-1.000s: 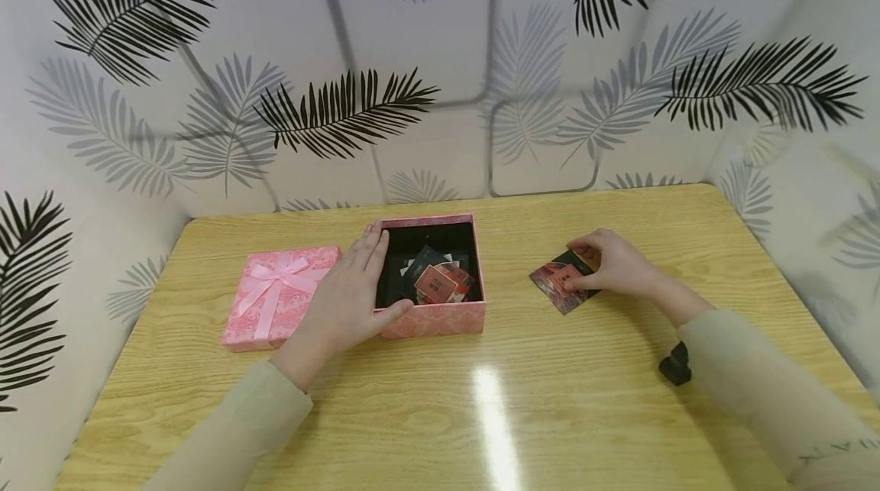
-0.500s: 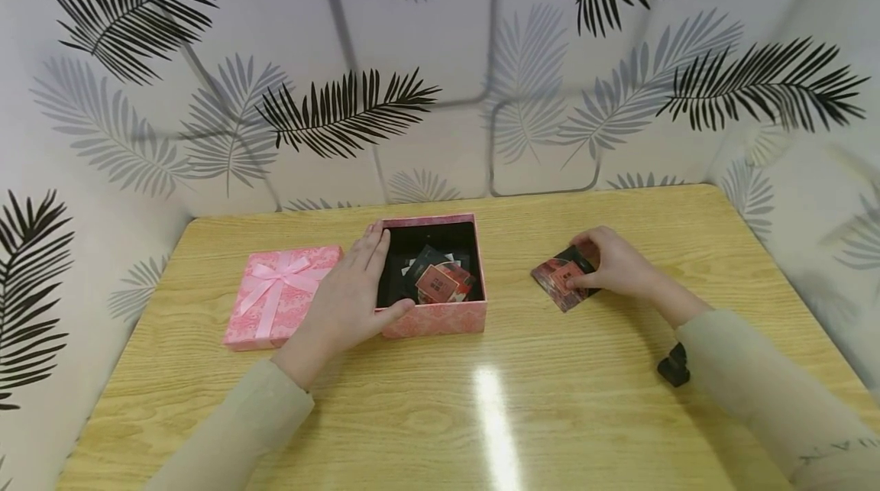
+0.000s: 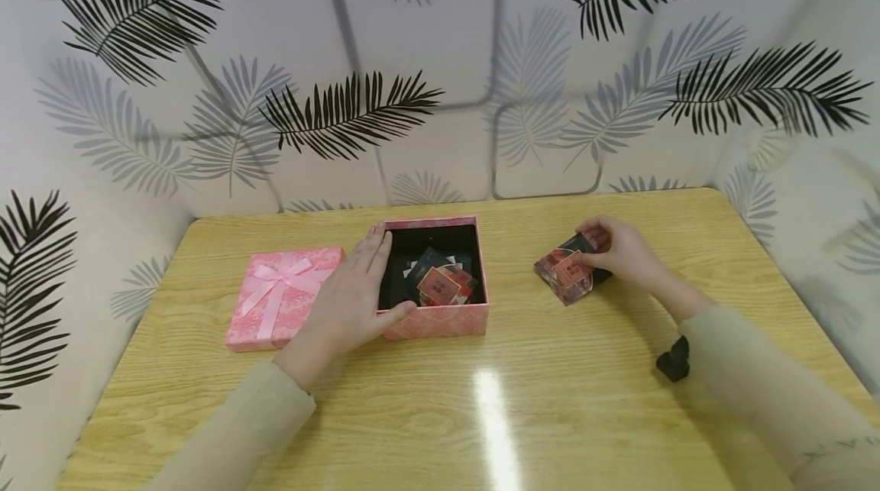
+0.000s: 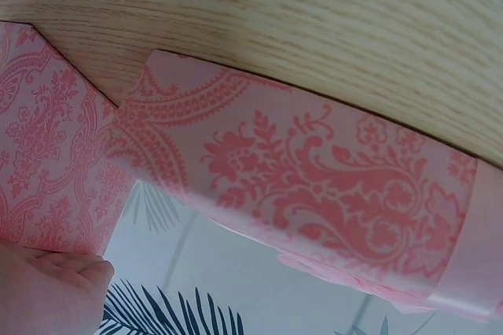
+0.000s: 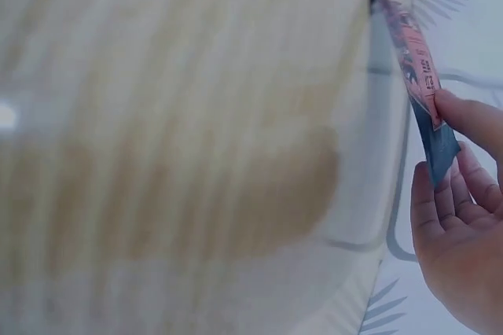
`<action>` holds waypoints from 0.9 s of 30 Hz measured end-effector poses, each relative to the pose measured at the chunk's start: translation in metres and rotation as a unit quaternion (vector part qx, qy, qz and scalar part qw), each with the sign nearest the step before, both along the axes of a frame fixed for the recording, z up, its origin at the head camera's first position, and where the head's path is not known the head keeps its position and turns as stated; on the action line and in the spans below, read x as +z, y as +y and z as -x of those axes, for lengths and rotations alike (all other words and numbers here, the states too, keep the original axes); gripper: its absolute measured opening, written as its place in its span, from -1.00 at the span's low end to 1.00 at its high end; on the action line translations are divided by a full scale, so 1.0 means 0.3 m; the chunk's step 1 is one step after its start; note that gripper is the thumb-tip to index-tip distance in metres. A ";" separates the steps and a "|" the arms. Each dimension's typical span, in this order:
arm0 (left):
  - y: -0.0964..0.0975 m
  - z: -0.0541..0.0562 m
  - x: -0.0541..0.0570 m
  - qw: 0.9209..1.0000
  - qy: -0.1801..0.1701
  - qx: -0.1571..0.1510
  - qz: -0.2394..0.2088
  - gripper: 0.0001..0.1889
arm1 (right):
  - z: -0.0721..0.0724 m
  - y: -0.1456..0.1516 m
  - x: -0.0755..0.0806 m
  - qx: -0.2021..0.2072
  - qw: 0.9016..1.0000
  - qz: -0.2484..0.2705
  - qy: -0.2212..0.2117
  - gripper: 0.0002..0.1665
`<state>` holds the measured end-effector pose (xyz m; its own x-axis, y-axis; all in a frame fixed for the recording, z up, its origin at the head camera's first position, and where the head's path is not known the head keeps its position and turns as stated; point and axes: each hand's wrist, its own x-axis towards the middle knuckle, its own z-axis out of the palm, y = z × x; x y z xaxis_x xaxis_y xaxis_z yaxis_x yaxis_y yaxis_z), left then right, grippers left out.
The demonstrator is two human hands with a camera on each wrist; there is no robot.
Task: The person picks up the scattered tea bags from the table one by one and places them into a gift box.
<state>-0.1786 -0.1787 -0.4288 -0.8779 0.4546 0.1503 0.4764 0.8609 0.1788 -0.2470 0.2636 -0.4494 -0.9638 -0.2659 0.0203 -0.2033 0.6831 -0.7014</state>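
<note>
My left hand [image 3: 351, 285] lies along the left side of an uncovered pink patterned box [image 3: 440, 321], fingers straight and thumb by its front rim. Inside the box's black interior several dark and red packets [image 3: 443, 281] lie in a loose pile. To the right, my right hand [image 3: 624, 253] pinches a small flat packet [image 3: 565, 271], dark with a red picture and a reddish label, between thumb and fingers. In the right wrist view the packet [image 5: 415, 68] stands edge-on and tilted; whether its far corner touches the table is unclear.
A pink lid [image 3: 282, 296] with a ribbon bow rests left of the box. The wooden table [image 3: 412, 415] backs onto a leaf-patterned wall covering [image 3: 426, 33]. A small black object [image 3: 675, 360] shows beside the right sleeve.
My right hand, pinching the packet, has risen slightly and shifted a little right, raising the packet's near-hand edge from the table. The left hand and box keep their places.
</note>
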 end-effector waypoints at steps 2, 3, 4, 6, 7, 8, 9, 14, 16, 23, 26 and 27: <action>0.000 -0.001 -0.001 1.000 0.001 0.000 0.000 0.13 | 0.004 -0.001 0.017 -0.005 1.000 0.003 0.009 -0.50; 0.000 -0.001 -0.001 1.000 0.002 -0.001 0.000 0.13 | 0.006 -0.001 0.025 -0.007 1.000 0.004 0.012 -0.53; 0.000 0.000 -0.001 1.000 0.004 -0.001 0.000 0.13 | 0.008 -0.002 0.033 -0.009 1.000 0.006 0.013 -0.55; 0.000 0.000 -0.002 1.000 0.006 -0.002 0.001 0.13 | 0.012 -0.004 0.049 -0.012 1.000 0.009 0.015 -0.59; 0.000 0.000 -0.002 1.000 0.006 -0.002 0.001 0.13 | 0.015 -0.007 0.057 -0.012 1.000 0.009 0.016 -0.61; 0.000 0.001 -0.002 1.000 0.007 -0.002 0.001 0.13 | 0.017 -0.011 0.066 -0.013 1.000 0.012 0.015 -0.62; 0.000 0.001 -0.003 1.000 0.008 -0.002 0.001 0.13 | 0.019 -0.013 0.074 -0.013 1.000 0.012 0.015 -0.63; -0.001 0.000 -0.004 1.000 0.012 -0.003 -0.002 0.13 | 0.033 -0.038 0.127 -0.012 1.000 0.013 0.021 -0.68; -0.001 0.000 -0.004 1.000 0.014 -0.004 -0.002 0.13 | 0.037 -0.052 0.152 -0.009 0.999 0.016 0.031 -0.70; -0.002 0.001 -0.002 1.000 0.017 -0.009 0.003 0.13 | 0.050 -0.119 0.236 -0.012 0.998 0.035 0.058 -0.76; -0.001 0.002 0.001 1.000 0.017 -0.010 0.005 0.12 | 0.053 -0.156 0.270 -0.023 0.997 0.034 0.062 -0.75; -0.001 0.001 0.002 1.000 0.017 -0.010 0.006 0.12 | 0.054 -0.169 0.280 -0.025 0.997 0.034 0.063 -0.75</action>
<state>-0.1790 -0.1791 -0.4282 -0.8636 0.4730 0.1746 0.4983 0.8535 0.1522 -0.2632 0.2128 -0.3654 -0.9643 -0.2115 0.1594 -0.2603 0.6463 -0.7173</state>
